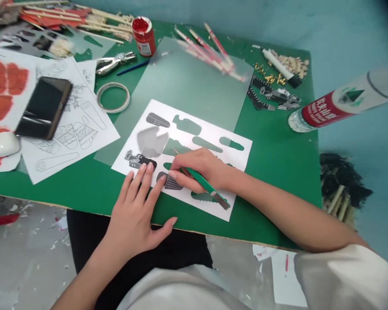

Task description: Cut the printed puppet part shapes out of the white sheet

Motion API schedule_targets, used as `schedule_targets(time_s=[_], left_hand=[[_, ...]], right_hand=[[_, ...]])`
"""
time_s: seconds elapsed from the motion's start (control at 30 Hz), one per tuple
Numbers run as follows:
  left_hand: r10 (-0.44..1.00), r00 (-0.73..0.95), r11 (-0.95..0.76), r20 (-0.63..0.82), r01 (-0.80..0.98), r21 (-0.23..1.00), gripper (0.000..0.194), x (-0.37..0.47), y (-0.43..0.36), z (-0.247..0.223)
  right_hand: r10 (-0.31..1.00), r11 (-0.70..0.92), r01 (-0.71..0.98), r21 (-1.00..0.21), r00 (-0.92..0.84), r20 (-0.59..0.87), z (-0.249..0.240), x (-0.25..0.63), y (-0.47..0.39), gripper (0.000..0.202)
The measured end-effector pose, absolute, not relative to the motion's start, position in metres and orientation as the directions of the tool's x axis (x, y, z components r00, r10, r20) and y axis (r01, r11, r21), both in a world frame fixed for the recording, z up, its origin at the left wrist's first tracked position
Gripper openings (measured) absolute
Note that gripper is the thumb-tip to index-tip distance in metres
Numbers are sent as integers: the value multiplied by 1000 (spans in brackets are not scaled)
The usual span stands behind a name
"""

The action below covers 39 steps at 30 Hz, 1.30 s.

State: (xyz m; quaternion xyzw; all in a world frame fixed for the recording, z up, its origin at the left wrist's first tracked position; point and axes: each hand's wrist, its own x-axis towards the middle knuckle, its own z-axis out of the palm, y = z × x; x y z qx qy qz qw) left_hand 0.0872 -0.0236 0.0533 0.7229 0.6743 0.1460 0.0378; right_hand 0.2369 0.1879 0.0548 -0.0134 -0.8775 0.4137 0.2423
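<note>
A white sheet with cut-out shapes lies on the green table; through several openings green shows, while dark grey printed pieces sit in others. My left hand rests flat on the sheet's near left edge, fingers spread, beside a black printed piece and a striped dark piece. My right hand is closed around green tweezers, their thin tip pointing left over the sheet's middle. A loose grey rounded piece is near the tip. What lies beneath my right hand is hidden.
A translucent mat lies under the sheet. Around it are a tape roll, a phone, pliers, a red paint jar, red-tipped sticks, a glue tube and a leaning bottle at the right edge.
</note>
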Motion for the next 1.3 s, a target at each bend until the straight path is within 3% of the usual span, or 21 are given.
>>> schedule_targets(time_s=[0.17,0.3,0.43,0.7,0.97,1.3], left_hand=[[983,62,-103,173,966,237,88,85,-24,51],[982,62,-105,179,964,244,88,85,-25,50],[980,49,-103,193,954,281,82,84,-23,52],[942,-93,-49,323,913,406,36,79,-28,62],[876,-286,9,387,814,581,26,85,-28,73],[905,-360,33,226,590,807,26,100,7,80]], right_hand=[[93,816,-229,-530,-854,513,51,240,185,30],[52,837,-251,-487,-848,527,47,241,185,33],[26,845,-265,-465,-848,530,45,240,186,36],[17,858,-255,-445,-853,522,51,238,186,36],[-26,852,-302,-428,-840,542,47,240,188,17],[-65,851,-335,-406,-832,551,41,243,190,35]])
